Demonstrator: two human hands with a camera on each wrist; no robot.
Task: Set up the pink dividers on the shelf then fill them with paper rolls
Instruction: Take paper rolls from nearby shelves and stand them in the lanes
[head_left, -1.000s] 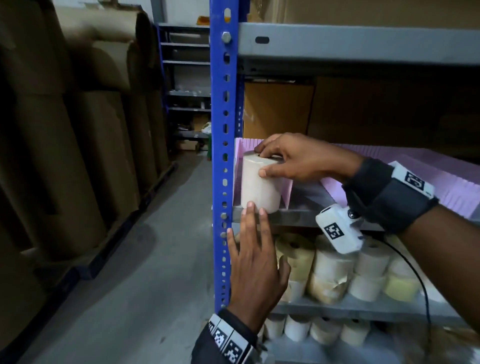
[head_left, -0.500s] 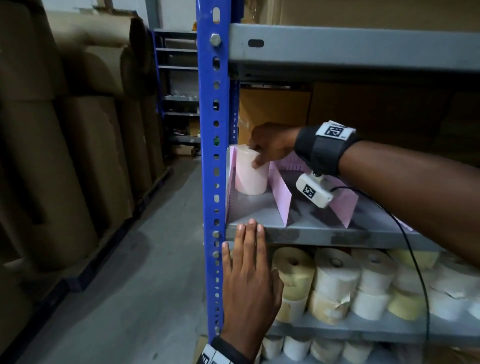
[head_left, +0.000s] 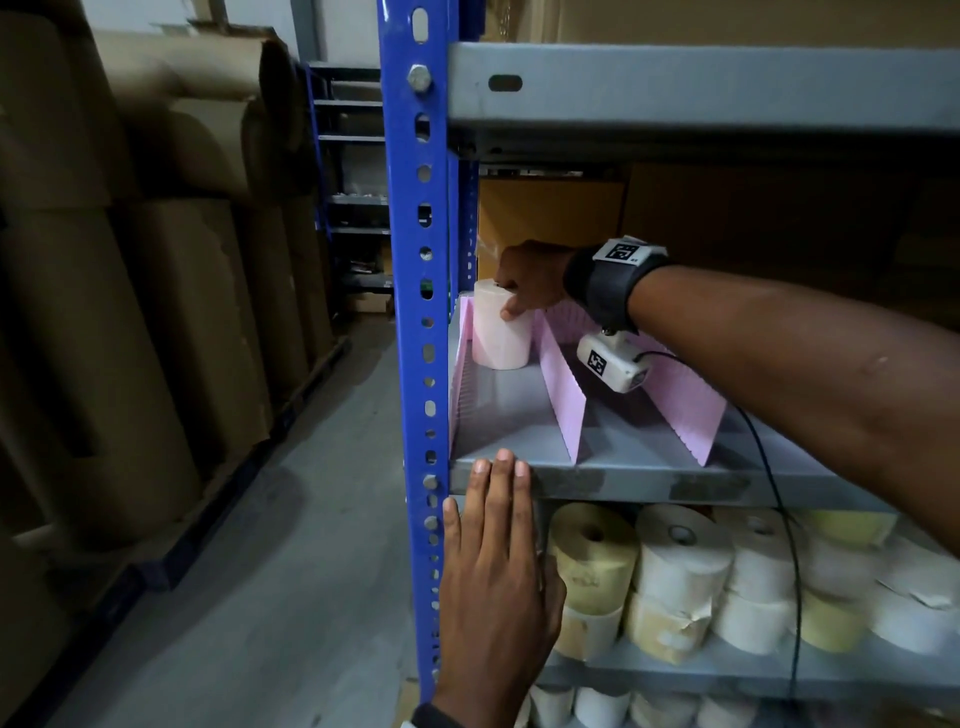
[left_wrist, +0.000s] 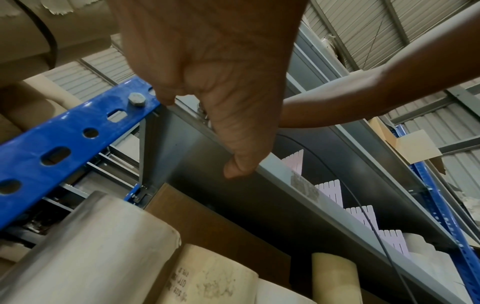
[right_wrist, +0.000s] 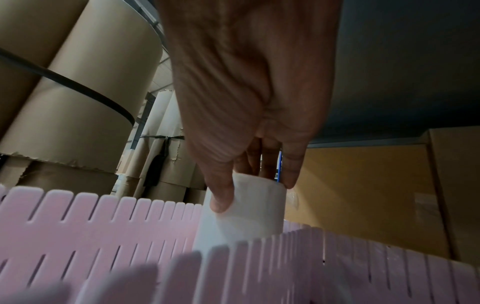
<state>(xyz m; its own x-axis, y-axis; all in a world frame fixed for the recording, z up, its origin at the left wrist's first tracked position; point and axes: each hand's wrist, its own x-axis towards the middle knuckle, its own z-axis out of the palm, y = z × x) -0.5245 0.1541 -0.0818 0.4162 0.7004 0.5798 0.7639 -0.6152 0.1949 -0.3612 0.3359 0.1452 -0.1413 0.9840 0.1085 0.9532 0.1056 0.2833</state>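
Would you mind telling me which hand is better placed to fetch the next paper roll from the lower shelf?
Left. The left hand lies open and flat right beside the stacked rolls, while the right hand grips the white roll deep between the pink dividers.

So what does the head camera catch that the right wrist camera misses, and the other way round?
Only the head view shows the left hand flat against the shelf edge, plus stacked rolls on the shelf below. Only the right wrist view shows the slots in the pink divider close up. Both show the right hand gripping the upright paper roll.
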